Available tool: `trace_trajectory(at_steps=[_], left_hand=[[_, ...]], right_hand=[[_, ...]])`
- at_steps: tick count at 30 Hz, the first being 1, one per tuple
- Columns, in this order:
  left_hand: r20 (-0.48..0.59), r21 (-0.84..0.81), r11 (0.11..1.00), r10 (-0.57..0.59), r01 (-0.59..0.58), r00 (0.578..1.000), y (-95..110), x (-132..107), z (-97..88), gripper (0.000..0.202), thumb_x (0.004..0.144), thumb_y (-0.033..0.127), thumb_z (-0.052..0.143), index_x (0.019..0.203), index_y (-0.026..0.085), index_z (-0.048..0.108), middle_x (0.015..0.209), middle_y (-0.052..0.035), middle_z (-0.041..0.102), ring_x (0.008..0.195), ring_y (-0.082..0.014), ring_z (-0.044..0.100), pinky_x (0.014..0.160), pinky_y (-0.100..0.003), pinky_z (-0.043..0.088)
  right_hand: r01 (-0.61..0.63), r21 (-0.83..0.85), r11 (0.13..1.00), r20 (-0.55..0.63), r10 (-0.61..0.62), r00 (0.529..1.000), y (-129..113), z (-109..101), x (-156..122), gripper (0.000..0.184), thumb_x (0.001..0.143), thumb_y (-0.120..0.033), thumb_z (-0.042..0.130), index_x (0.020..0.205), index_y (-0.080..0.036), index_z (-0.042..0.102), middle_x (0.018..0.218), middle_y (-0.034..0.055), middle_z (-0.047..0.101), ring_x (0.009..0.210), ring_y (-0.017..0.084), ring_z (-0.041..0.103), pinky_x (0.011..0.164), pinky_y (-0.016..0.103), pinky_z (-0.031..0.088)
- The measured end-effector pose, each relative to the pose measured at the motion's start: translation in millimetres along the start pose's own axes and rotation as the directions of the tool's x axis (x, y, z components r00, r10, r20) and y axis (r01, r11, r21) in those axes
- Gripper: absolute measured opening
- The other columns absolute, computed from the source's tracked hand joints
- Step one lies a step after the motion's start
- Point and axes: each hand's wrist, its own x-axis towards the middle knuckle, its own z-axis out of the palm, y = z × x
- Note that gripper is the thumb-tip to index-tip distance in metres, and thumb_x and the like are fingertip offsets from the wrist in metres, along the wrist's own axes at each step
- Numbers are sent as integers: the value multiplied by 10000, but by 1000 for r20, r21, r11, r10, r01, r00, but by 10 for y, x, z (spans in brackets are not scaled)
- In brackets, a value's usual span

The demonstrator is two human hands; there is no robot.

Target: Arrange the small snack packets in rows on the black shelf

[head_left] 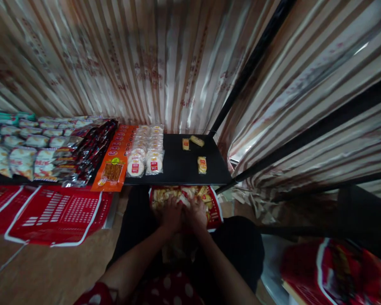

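Note:
Between my knees stands a red basket [216, 207] with a white rim, filled with small yellowish wrapped snack packets [206, 198]. My left hand [171, 212] and my right hand [197, 212] are over it, close together, fingers bent among the packets. A pale wrapped packet with some red [184, 200] is between their fingertips, and both hands appear closed on it. Dim light and blur hide its exact shape. Beyond the basket, similar packets [202, 165] lie on the right end of a black shelf [174, 169]: two near the back, one near the front.
Along the shelf leftward are stacked round white crackers in clear wrap [136, 164], an orange snack bag [114, 169], dark packets [89, 148] and white packets [22, 161]. Red baskets [60, 212] stand below left. Black metal bars [250, 63] and a striped curtain [165, 63] enclose the shelf.

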Motion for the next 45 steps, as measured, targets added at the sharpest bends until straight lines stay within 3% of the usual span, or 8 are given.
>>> trace_trajectory(at_steps=[8, 14, 19, 25, 29, 35, 41, 45], left_hand=[[41, -21, 999, 27, -26, 999, 43, -367, -9, 424, 824, 117, 352, 1225, 117, 488, 1402, -138, 380, 1363, -255, 199, 1114, -446, 188], [-62, -249, 966, -88, 70, 994, -17, -404, -118, 532, 776, 138, 423, 1303, 73, 397, 1399, -169, 368, 1314, -240, 316, 1093, -372, 266], [-180, -547, 832, -232, 98, 956, -135, -250, -169, 468, 778, 172, 443, 1244, 126, 458, 1244, -114, 546, 1126, -184, 527, 1002, -321, 395], [-35, -830, 532, -352, 169, 935, -276, -68, -164, 309, 750, 198, 558, 1051, 131, 564, 821, -41, 674, 696, -139, 639, 699, -277, 530], [118, -970, 140, -451, 201, 885, -223, -72, -330, 189, 722, 177, 622, 894, 140, 552, 725, -6, 642, 621, -122, 627, 572, -240, 533], [145, -964, -265, -627, -35, 765, -99, -123, -628, 180, 752, 148, 629, 845, 150, 474, 824, -31, 632, 699, -127, 650, 630, -283, 575], [118, -968, -244, -651, -60, 750, -147, -135, -717, 166, 760, 152, 627, 822, 141, 473, 785, -26, 612, 682, -128, 645, 617, -294, 577], [67, -998, -39, -726, 57, 684, -283, -115, -748, 173, 752, 148, 609, 875, 127, 489, 809, -34, 582, 621, -115, 620, 529, -255, 545]], right_hand=[[-156, 311, 938, 37, 152, 988, 65, -49, -32, 335, 738, -278, 548, 1056, -172, 553, 988, 100, 633, 916, 222, 597, 779, 309, 440], [-273, 711, 648, 169, 220, 961, 45, -182, -20, 446, 672, -384, 571, 1067, -177, 555, 906, 59, 658, 803, 218, 625, 708, 325, 488], [-262, 865, 429, 260, 64, 964, -100, -329, -75, 565, 581, -397, 673, 1093, -190, 553, 886, 42, 672, 712, 190, 630, 641, 309, 508], [-283, 886, 366, 315, -28, 949, -306, -501, 22, 618, 531, -380, 735, 1100, -220, 553, 799, 6, 675, 645, 178, 630, 597, 305, 509], [-271, 897, 350, 296, -19, 955, -464, -609, 151, 719, 524, -341, 760, 1181, -228, 489, 790, -5, 670, 652, 171, 636, 599, 291, 508], [-256, 930, 264, 276, -42, 960, -745, -556, 110, 544, 548, -358, 762, 1027, -195, 562, 801, 8, 677, 710, 157, 641, 677, 274, 505], [-226, 956, 185, 241, -64, 968, -979, -376, 28, 465, 522, -418, 766, 892, -199, 590, 812, 24, 688, 735, 173, 645, 670, 278, 509], [-239, 948, 208, 262, -91, 961, -1084, -397, 172, 458, 550, -425, 739, 919, -213, 572, 801, 11, 681, 662, 155, 630, 591, 252, 488]])
